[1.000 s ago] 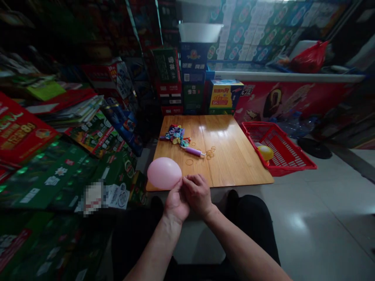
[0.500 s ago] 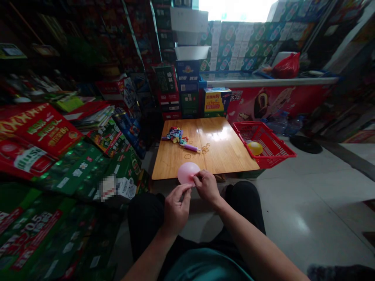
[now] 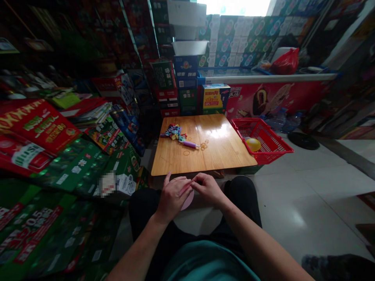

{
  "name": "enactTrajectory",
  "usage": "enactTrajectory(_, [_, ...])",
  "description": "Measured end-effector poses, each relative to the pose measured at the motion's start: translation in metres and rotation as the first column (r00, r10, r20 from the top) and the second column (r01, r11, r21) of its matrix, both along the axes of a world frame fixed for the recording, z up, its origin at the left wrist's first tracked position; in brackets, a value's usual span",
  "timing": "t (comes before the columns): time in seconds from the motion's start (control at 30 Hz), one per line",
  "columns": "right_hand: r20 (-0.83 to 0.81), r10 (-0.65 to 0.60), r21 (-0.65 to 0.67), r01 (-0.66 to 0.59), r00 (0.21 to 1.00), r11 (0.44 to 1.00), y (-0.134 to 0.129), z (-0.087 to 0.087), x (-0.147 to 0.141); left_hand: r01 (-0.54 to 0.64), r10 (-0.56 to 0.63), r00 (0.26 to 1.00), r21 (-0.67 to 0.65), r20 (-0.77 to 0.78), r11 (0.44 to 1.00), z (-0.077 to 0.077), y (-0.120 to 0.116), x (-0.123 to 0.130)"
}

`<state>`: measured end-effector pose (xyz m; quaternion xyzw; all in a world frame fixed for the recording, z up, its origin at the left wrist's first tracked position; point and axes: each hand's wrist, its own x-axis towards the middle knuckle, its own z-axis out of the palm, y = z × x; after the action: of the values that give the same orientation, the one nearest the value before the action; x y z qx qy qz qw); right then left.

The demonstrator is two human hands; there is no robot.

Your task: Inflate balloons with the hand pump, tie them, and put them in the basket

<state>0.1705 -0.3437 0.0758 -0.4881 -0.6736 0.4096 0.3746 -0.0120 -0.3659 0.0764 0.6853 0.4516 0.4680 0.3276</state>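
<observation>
Between my knees, just off the table's front edge, is a pink inflated balloon (image 3: 188, 200), mostly covered by my left hand. My left hand (image 3: 173, 196) curves over the balloon from above, its fingers pointing right and its thumb side up. With a pinch, my right hand (image 3: 208, 189) holds what appears to be the balloon's neck beside the left fingertips; the pinched part is too small to make out. On the wooden table (image 3: 228, 150) lie a purple hand pump (image 3: 190, 144), several rubber bands (image 3: 203, 146) and a heap of colourful uninflated balloons (image 3: 174, 132).
A red plastic basket (image 3: 271, 155) with a yellow balloon (image 3: 253, 144) in it stands against the table's right side. Stacked drink cartons (image 3: 76, 166) rise close on my left. Boxes (image 3: 215, 97) and a red-fronted freezer (image 3: 295, 95) stand behind the table.
The pink balloon has dropped from the table's edge to below my hands. My left hand has turned over it, while my right hand keeps its pinch.
</observation>
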Motion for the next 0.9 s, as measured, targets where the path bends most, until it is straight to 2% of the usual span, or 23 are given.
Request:
enactTrajectory(0.2, [0.104, 0.056, 0.016, -0.058, 0.993, 0.998, 0.016, -0.005, -0.005, 0.001, -0.003, 0.999, -0.04, -0.032, 0.999, -0.004, 0.014, -0.012])
enactTrajectory(0.33, [0.137, 0.104, 0.025, -0.108, 0.985, 0.994, 0.034, -0.003, -0.013, -0.035, 0.041, 0.997, -0.094, 0.067, 0.995, -0.006, 0.026, -0.017])
enactTrajectory(0.53, [0.084, 0.257, -0.105, -0.247, 0.963, 0.963, 0.072, -0.012, -0.027, -0.076, 0.082, 0.995, -0.097, 0.063, 0.992, -0.016, 0.052, -0.033])
enactTrajectory(0.6, [0.029, 0.355, -0.187, -0.344, 0.934, 0.92, 0.096, -0.018, -0.028, -0.12, 0.127, 0.99, -0.117, 0.053, 0.986, -0.021, 0.061, -0.039])
enactTrajectory(0.67, [0.022, 0.4, -0.235, -0.384, 0.916, 0.893, 0.134, -0.023, -0.026, -0.166, 0.177, 0.983, -0.18, 0.046, 0.97, -0.026, 0.07, -0.045])
enactTrajectory(0.7, [0.065, 0.342, -0.219, -0.321, 0.937, 0.921, 0.157, -0.025, -0.024, -0.181, 0.196, 0.98, -0.222, 0.047, 0.958, -0.028, 0.074, -0.048])
enactTrajectory(0.77, [0.276, 0.144, -0.092, -0.123, 0.95, 0.988, 0.208, -0.027, -0.019, -0.195, 0.221, 0.974, -0.296, 0.057, 0.935, -0.032, 0.082, -0.053])
enactTrajectory(0.8, [0.409, 0.007, -0.005, -0.006, 0.912, 1.0, 0.233, -0.028, -0.017, -0.198, 0.23, 0.971, -0.319, 0.064, 0.927, -0.034, 0.085, -0.054])
enactTrajectory(0.9, [0.49, -0.094, 0.051, 0.079, 0.866, 0.996, 0.294, -0.037, -0.015, -0.21, 0.251, 0.965, -0.352, 0.074, 0.912, -0.039, 0.097, -0.058])
